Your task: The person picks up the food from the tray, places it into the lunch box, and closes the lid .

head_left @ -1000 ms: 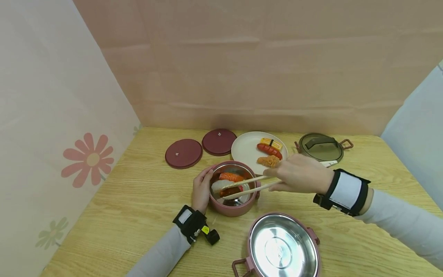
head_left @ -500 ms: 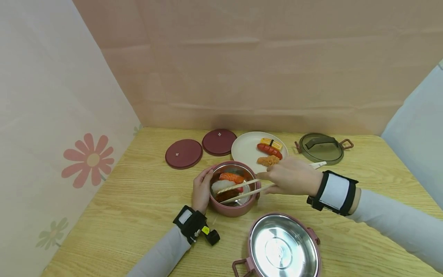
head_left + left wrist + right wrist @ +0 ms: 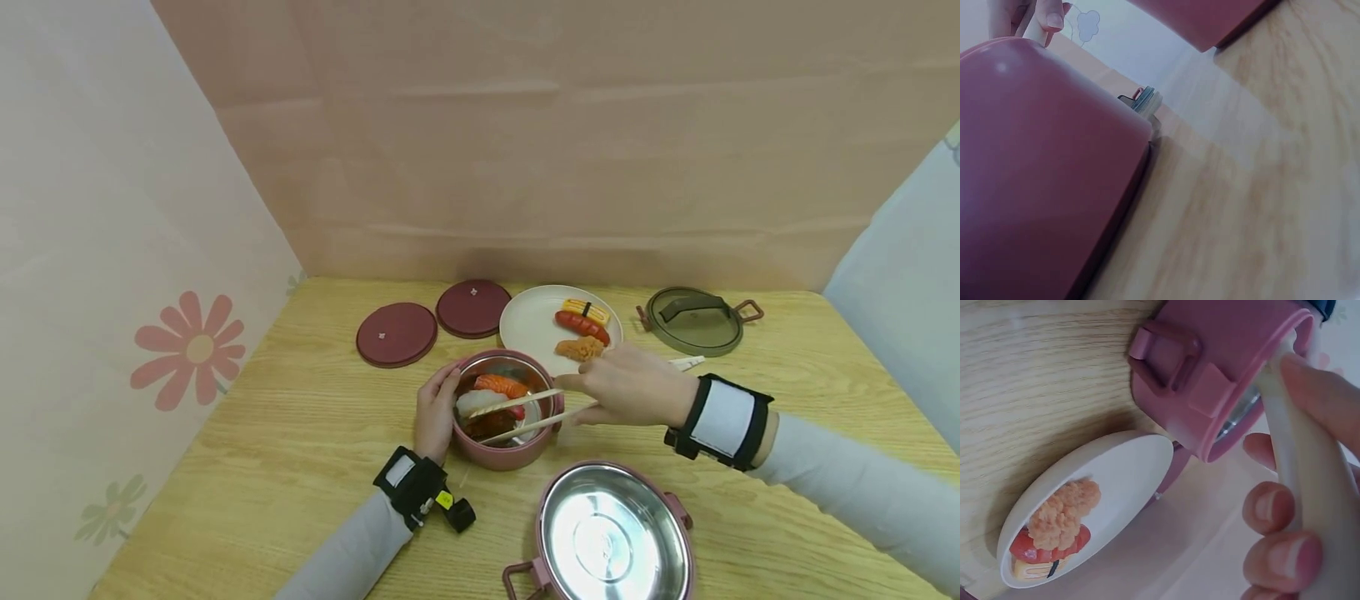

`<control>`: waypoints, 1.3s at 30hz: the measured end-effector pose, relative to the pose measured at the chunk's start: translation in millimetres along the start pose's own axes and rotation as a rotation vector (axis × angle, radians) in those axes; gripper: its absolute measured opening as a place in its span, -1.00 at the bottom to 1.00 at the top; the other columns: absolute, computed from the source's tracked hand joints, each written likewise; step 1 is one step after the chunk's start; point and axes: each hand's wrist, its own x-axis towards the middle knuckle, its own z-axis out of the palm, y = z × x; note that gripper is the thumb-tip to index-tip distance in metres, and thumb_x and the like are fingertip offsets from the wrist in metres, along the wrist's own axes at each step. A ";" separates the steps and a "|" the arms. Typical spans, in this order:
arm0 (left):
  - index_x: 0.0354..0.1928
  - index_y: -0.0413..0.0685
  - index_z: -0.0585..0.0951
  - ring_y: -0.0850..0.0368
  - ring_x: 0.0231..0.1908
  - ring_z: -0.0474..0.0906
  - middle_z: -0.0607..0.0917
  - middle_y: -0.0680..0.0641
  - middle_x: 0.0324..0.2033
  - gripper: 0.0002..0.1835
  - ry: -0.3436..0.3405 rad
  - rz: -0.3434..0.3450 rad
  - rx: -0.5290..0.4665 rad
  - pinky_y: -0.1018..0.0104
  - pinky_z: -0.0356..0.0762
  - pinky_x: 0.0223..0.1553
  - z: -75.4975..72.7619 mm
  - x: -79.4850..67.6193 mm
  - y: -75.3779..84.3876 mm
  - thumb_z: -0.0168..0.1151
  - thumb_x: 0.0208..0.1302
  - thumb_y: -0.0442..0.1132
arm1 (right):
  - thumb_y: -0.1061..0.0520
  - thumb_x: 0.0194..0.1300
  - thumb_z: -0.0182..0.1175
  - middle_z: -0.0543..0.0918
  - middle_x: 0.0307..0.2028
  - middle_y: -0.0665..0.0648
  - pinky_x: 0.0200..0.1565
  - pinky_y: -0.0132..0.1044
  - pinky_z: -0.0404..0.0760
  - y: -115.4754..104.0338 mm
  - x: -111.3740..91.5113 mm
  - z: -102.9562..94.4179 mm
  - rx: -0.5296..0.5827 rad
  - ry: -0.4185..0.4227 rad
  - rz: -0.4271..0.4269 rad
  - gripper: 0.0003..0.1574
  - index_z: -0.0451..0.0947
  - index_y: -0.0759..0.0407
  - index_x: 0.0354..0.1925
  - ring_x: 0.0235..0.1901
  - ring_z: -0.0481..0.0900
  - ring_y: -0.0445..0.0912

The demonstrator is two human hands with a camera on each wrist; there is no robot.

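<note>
My left hand (image 3: 436, 414) holds the near-left side of a pink steel-lined pot (image 3: 505, 457), thumb at the rim. Several pieces of sushi lie inside, among them an orange-topped one (image 3: 501, 385), a white one (image 3: 480, 403) and a dark brown one (image 3: 491, 423). In my right hand (image 3: 633, 386) is a pair of chopsticks (image 3: 536, 426), reaching over the pot's right rim. Their tips lie at the brown piece, one on either side. The right wrist view shows the fingers (image 3: 1282, 561) curled round the chopsticks and the pot's folded handle (image 3: 1186, 362).
Behind the pot, a cream plate (image 3: 528, 322) bears fried chicken (image 3: 580, 348), a sausage (image 3: 582, 327) and a yellow piece (image 3: 586, 311). Two maroon lids (image 3: 396, 334) lie left of it, a green lid (image 3: 696, 329) right. A second pink pot (image 3: 606, 533) stands in front.
My right hand has shifted slightly left and down with the chopsticks. The brown piece has turned and sits lower in the pot, and the chopstick tips are a little farther apart. My left hand stays put.
</note>
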 end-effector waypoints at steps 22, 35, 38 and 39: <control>0.21 -0.28 0.51 -0.08 0.21 0.44 0.56 -0.25 0.15 -0.59 0.003 -0.013 0.002 0.04 0.35 0.29 0.3 -1.7 1.5 -0.03 0.48 -0.18 | -0.30 0.20 0.25 0.64 -0.58 -0.08 -0.71 -0.47 0.19 10.4 -34.3 -13.0 0.147 0.008 0.111 -0.40 0.64 0.05 0.03 -0.76 0.26 -0.41; 0.22 -0.24 0.51 -0.05 0.24 0.42 0.56 -0.22 0.17 -0.59 0.006 -0.040 0.017 0.06 0.29 0.35 -0.6 -0.6 6.1 -0.05 0.50 -0.17 | -0.27 0.13 0.32 0.43 -0.69 -0.23 -0.70 -0.47 0.16 23.5 -53.5 -16.9 0.079 0.094 0.180 -0.40 0.65 0.06 0.02 -0.75 0.16 -0.45; 0.22 -0.24 0.51 -0.05 0.24 0.41 0.55 -0.23 0.17 -0.59 0.004 -0.045 0.020 0.06 0.29 0.34 -0.4 -0.9 6.4 -0.04 0.49 -0.17 | -0.27 0.12 0.34 0.36 -0.72 -0.24 -0.71 -0.47 0.17 27.6 -56.6 -15.6 0.063 0.108 0.187 -0.40 0.66 0.08 0.00 -0.75 0.15 -0.44; 0.23 -0.24 0.51 -0.06 0.24 0.41 0.55 -0.23 0.17 -0.59 0.003 -0.046 0.021 0.05 0.29 0.34 -0.5 -0.9 6.2 -0.04 0.49 -0.16 | -0.27 0.11 0.34 0.39 -0.71 -0.23 -0.71 -0.47 0.18 29.1 -57.6 -14.9 0.052 0.112 0.192 -0.40 0.66 0.07 -0.01 -0.75 0.16 -0.43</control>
